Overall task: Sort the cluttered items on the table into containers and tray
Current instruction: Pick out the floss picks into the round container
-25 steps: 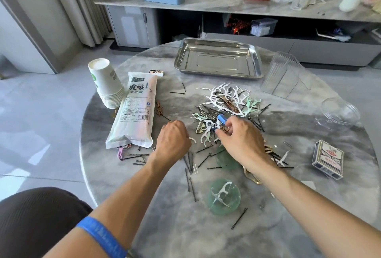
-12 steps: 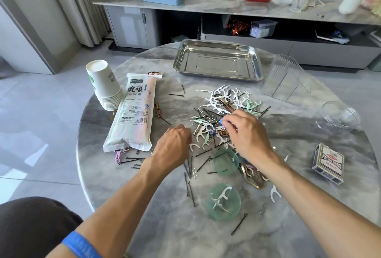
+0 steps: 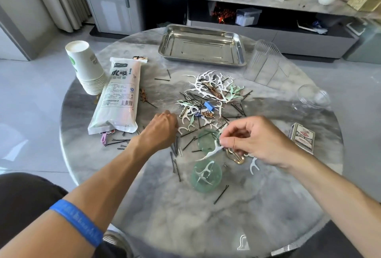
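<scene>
A heap of white and pale green floss picks [image 3: 208,90], black hairpins and small clips lies in the middle of the round marble table [image 3: 247,216]. My right hand [image 3: 259,140] pinches a white floss pick [image 3: 212,152] just above two small green glass cups; the nearer green cup [image 3: 206,177] holds floss picks, the farther green cup [image 3: 208,140] is partly hidden. My left hand [image 3: 162,129] rests with curled fingers on the table at the heap's left edge, fingertips hidden. A steel tray [image 3: 203,46] sits at the back.
A stack of paper cups [image 3: 86,67] and a straw packet [image 3: 119,96] lie at the left. Clear plastic cups [image 3: 266,61] and a clear lid [image 3: 313,96] stand at the right, with a playing card box [image 3: 303,138]. Hairpins [image 3: 221,194] scatter near the front.
My right hand has drawn back from the heap toward me, lifting a white floss pick over the green cups. My left hand stayed at the heap's left edge.
</scene>
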The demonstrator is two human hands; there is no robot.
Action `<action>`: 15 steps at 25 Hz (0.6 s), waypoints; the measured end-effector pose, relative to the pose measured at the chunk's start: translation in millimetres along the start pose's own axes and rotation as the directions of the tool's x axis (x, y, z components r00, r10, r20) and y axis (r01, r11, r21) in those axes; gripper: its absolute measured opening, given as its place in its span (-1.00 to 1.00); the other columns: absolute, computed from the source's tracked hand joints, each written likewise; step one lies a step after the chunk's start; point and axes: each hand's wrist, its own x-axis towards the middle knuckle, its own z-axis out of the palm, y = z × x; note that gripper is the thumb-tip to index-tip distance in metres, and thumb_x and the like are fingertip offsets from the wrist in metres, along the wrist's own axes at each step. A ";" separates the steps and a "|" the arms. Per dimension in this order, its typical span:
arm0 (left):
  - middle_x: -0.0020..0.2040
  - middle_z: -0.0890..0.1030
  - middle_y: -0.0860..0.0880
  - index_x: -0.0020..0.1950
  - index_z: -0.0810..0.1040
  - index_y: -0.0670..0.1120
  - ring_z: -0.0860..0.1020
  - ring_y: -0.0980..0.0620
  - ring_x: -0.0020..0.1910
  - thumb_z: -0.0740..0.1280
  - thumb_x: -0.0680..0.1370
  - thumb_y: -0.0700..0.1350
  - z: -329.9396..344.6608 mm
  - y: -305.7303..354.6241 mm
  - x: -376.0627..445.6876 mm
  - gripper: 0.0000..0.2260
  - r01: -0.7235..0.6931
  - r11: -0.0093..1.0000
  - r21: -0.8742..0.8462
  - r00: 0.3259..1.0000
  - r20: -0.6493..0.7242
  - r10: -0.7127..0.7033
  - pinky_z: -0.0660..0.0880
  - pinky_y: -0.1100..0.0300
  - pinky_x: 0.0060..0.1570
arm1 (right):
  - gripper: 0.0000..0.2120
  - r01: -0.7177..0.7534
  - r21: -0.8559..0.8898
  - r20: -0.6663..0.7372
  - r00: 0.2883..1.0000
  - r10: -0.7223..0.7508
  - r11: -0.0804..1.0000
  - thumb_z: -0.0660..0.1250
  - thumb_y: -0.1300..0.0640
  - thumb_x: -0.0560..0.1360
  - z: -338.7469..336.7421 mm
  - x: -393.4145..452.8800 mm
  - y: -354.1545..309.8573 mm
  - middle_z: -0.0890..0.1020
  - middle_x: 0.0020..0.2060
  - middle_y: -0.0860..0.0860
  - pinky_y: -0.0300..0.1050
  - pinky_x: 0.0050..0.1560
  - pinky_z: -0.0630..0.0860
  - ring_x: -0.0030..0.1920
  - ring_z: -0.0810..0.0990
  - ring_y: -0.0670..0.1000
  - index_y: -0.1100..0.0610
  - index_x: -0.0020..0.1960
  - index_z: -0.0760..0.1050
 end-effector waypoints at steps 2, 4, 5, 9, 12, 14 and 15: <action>-0.05 0.53 -0.14 -0.04 0.53 -0.19 0.54 -0.12 -0.09 0.24 0.57 -0.28 3.3 0.6 -4.0 -0.91 -0.034 0.999 0.022 0.999 -0.031 0.035 0.47 0.06 -0.02 | -0.95 0.033 -0.153 0.069 0.997 -0.023 0.988 0.53 0.23 0.42 4.6 -7.6 7.4 0.66 -0.37 0.11 -0.10 -0.30 0.42 -0.38 0.49 -0.04 0.14 -0.20 0.69; -0.07 0.56 -0.12 -0.03 0.52 -0.18 0.55 -0.11 -0.13 0.26 0.56 -0.29 2.5 2.9 -5.6 -0.93 -0.049 0.999 0.019 0.997 -0.064 0.050 0.48 0.07 -0.11 | -0.96 0.102 -0.269 0.148 0.987 -0.063 0.958 0.54 0.19 0.41 2.4 -11.9 9.6 0.67 -0.35 0.05 -0.22 -0.30 0.41 -0.38 0.49 -0.14 0.10 -0.19 0.70; -0.08 0.58 -0.12 -0.03 0.54 -0.17 0.56 -0.11 -0.14 0.26 0.54 -0.30 1.2 4.2 -5.2 -0.91 -0.049 0.998 0.028 0.996 -0.074 0.051 0.50 0.04 -0.12 | -0.96 0.140 -0.301 0.172 0.981 -0.091 0.943 0.54 0.18 0.41 -0.6 -13.6 10.0 0.68 -0.35 0.00 -0.28 -0.30 0.41 -0.37 0.50 -0.17 0.08 -0.19 0.70; -0.15 0.64 -0.15 -0.10 0.57 -0.19 0.59 -0.19 -0.20 0.28 0.52 -0.23 -1.2 7.8 -1.9 -0.91 -0.040 0.992 0.119 0.995 -0.082 0.050 0.54 -0.01 -0.16 | -0.96 0.389 -0.508 0.211 0.921 -0.326 0.769 0.54 0.15 0.42 1.4 -14.6 7.4 0.65 -0.30 -0.14 -0.30 -0.22 0.42 -0.27 0.56 -0.17 0.03 -0.16 0.71; -0.19 0.59 -0.16 -0.18 0.51 -0.23 0.56 -0.22 -0.23 0.31 0.53 -0.15 2.7 10.3 -5.3 -0.84 -0.028 0.984 0.175 0.996 -0.074 0.042 0.48 0.01 -0.21 | -0.97 0.487 -0.595 0.251 0.869 -0.427 0.640 0.52 0.12 0.44 11.6 -9.1 8.8 0.65 -0.24 -0.11 -0.14 -0.18 0.48 -0.21 0.57 -0.10 0.04 -0.12 0.71; -0.22 0.61 -0.16 -0.18 0.54 -0.25 0.55 -0.17 -0.27 0.31 0.48 -0.20 -0.7 11.8 -7.7 -0.89 -0.003 0.994 0.111 0.993 -0.114 0.015 0.52 0.00 -0.22 | -0.91 0.476 -0.638 0.257 0.873 -0.415 0.606 0.51 0.06 0.45 16.0 -5.3 11.4 0.63 -0.20 -0.13 -0.08 -0.17 0.49 -0.18 0.56 -0.05 0.02 -0.06 0.69; -0.24 0.63 -0.14 -0.18 0.58 -0.24 0.56 -0.14 -0.30 0.33 0.45 -0.22 -5.7 14.0 -7.8 -0.91 0.023 0.999 0.041 0.988 -0.154 -0.016 0.55 0.03 -0.24 | -0.86 0.457 -0.651 0.243 0.882 -0.405 0.606 0.51 0.03 0.44 18.2 -4.0 12.8 0.60 -0.19 -0.14 -0.10 -0.17 0.47 -0.18 0.54 -0.06 0.02 -0.02 0.67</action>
